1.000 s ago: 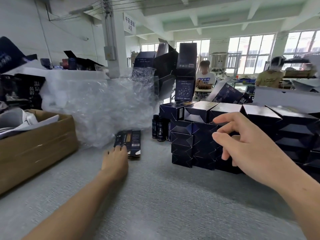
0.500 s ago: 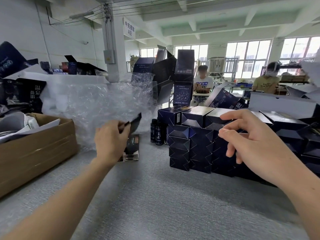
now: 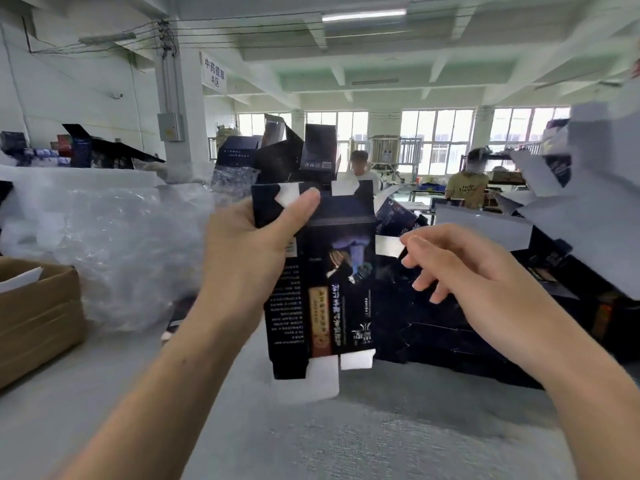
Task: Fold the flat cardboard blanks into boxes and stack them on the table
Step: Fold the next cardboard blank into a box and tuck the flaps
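the centre of the frame is motion-blurred. a dark flat cardboard blank (image 3: 322, 299) stands upright in the air in the middle of the frame, above the table and in front of the stacked boxes. its printed text is too smeared to read, and its white flaps stick out at top and bottom. the left hand (image 3: 249, 251) pinches its upper left edge, thumb pressed across the front near the top; the fingers are hidden behind the card. the right hand (image 3: 460, 271) hangs just right of the blank, fingers loosely curled around nothing. its index tip is beside a white side tab; whether they touch cannot be told. both forearms are cut off by the lower edge.

behind the right hand, a stack of folded dark boxes (image 3: 433, 327) is partly hidden and blurred into one mass. pale unfolded blanks at the right edge are cut off.

the grey table (image 3: 311, 438) fills the bottom of the frame. at the left sit a brown carton (image 3: 38, 317), cropped by the edge, and a heap of clear plastic wrap (image 3: 121, 244). beyond are a white pillar (image 3: 180, 109) with a sign (image 3: 214, 69), a wall of windows (image 3: 436, 133), and two seated people (image 3: 471, 181) with blurred faces.
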